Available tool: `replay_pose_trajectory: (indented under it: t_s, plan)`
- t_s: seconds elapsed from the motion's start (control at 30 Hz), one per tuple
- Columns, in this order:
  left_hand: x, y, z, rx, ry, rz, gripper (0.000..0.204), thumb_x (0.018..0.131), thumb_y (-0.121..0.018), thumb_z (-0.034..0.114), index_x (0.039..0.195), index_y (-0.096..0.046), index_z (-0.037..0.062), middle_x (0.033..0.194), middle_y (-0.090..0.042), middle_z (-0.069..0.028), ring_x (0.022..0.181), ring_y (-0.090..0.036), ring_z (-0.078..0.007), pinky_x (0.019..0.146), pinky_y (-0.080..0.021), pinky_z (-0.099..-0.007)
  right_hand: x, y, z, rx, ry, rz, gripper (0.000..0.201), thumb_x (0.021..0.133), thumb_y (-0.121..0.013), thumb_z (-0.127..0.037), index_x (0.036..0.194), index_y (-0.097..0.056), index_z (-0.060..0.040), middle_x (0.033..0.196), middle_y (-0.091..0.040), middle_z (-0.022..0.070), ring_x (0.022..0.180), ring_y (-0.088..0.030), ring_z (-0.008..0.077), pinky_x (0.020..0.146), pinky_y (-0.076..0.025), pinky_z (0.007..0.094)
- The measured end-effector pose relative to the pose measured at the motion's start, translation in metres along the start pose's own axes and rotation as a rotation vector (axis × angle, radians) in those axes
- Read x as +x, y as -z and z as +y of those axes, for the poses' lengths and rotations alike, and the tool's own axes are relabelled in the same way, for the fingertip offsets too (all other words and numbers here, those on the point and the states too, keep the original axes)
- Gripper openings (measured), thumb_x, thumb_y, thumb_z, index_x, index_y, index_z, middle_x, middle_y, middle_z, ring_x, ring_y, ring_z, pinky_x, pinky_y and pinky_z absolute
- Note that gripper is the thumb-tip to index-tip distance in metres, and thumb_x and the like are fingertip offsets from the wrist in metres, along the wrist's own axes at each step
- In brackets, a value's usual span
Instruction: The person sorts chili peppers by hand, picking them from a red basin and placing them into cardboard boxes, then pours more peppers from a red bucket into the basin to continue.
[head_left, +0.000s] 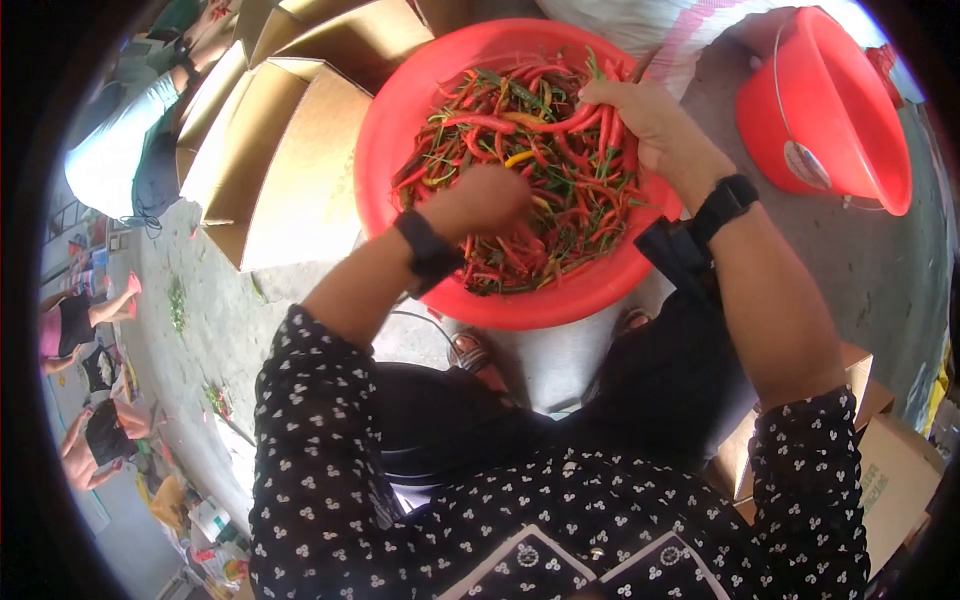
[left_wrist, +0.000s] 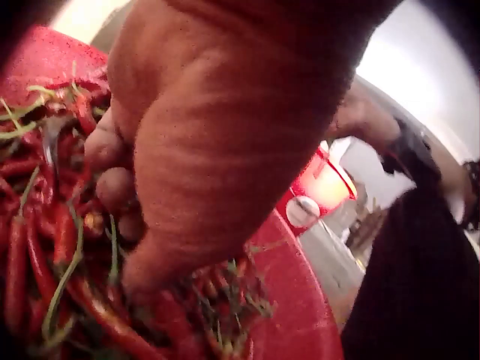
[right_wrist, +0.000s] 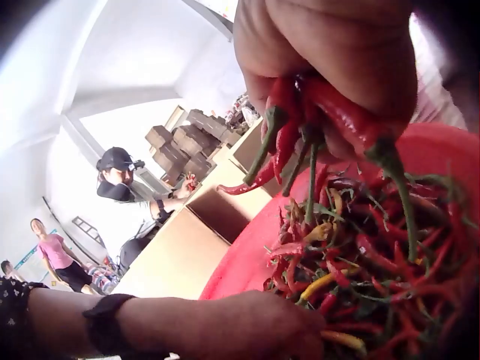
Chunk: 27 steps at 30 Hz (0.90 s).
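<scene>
Holding bunched red chilies (right_wrist: 334, 109) in right hand (head_left: 655, 125), stems toward chili heap (head_left: 575, 205); reaching into heap with nearer left hand (head_left: 490, 200), unable to tell if pinching.

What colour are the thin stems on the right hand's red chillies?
The thin stems are green; best view: right wrist.

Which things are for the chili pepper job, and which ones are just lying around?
For the job:
Chili peppers in the pile
Red basin holding them
Bunch of chilies in the right hand

Probably just around:
Red bucket, untouched
White sack behind the basin
Cardboard boxes, though the other person may be using them
</scene>
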<state>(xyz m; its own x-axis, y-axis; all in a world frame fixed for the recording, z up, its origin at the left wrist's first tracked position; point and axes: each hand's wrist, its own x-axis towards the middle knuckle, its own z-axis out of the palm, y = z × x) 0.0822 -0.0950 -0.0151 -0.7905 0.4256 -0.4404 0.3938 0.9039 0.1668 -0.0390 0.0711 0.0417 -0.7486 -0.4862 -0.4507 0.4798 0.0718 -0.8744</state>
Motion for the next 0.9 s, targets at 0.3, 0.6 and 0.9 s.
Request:
replay_pose_trajectory:
  t_s: [0.3, 0.6, 0.9]
  plan:
    - [-0.023, 0.032, -0.041, -1.105, 0.237, 0.138, 0.025, 0.085, -0.053, 0.022, 0.097, -0.064, 0.0034, 0.075, -0.060, -0.0022, 0.065, -0.052, -0.0090, 0.060, -0.043, -0.0250, 0.002, -0.003, 0.000, -0.035, 0.032, -0.018, 0.013, 0.066, -0.064, -0.011, 0.068, -0.059, 0.0014, 0.064, -0.056, 0.0068, 0.057, -0.052, 0.0156, 0.051, -0.040, 0.0293]
    - [-0.013, 0.035, -0.034, -1.219, 0.113, 0.151, 0.018, 0.086, -0.055, 0.022, 0.083, -0.060, 0.0053, 0.069, -0.051, 0.0052, 0.062, -0.043, -0.0034, 0.055, -0.035, -0.0199, 0.006, -0.004, 0.008, -0.104, 0.009, -0.046, 0.021, 0.069, -0.064, -0.012, 0.084, -0.062, 0.0029, 0.073, -0.059, 0.0070, 0.063, -0.054, 0.0155, 0.055, -0.042, 0.0280]
    - [-0.016, 0.036, -0.028, -1.228, 0.073, 0.216, 0.017, 0.083, -0.058, 0.021, 0.080, -0.061, 0.0051, 0.067, -0.052, 0.0053, 0.064, -0.045, -0.0039, 0.058, -0.037, -0.0212, -0.003, -0.014, 0.001, -0.034, -0.038, -0.128, 0.022, 0.075, -0.066, -0.012, 0.092, -0.063, 0.0011, 0.086, -0.062, 0.0092, 0.076, -0.059, 0.0170, 0.064, -0.048, 0.0315]
